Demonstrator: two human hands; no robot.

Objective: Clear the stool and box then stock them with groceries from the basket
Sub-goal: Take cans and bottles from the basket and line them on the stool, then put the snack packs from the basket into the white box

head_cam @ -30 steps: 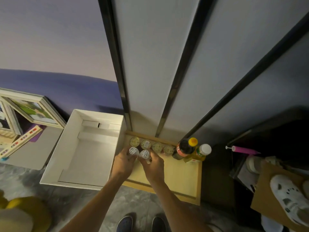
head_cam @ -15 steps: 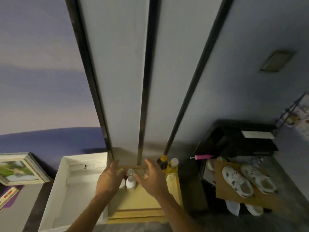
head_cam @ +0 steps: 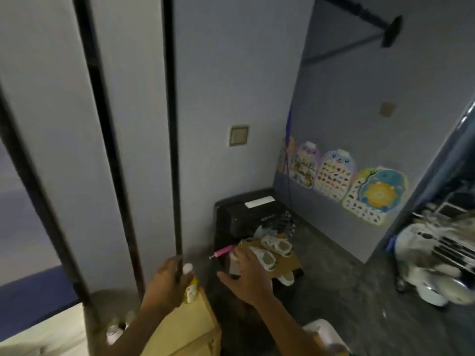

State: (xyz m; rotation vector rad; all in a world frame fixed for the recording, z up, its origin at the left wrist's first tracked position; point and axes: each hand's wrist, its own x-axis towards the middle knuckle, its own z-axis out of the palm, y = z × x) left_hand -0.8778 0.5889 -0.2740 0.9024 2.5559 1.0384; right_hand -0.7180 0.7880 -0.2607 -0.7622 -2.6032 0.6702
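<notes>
On the floor at far right, shoes (head_cam: 268, 256) lie before a printer (head_cam: 246, 217). The right hand (head_cam: 246, 276) hovers spread and empty. The left hand (head_cam: 164, 283) is beside the stool (head_cam: 195, 330)'s bottle (head_cam: 190, 291), grip unclear. The box (head_cam: 43, 335) sits near left.

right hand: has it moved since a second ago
Yes: the right hand has gone rightward off the stool, past the white-capped bottle, toward the white shoes.

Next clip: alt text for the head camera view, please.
A person's right hand, fingers spread and empty, is stretched toward white shoes on cardboard, while the left hand is beside a white-capped yellow bottle on a wooden stool. The picture is blurred; a white box edge shows at lower left.
</notes>
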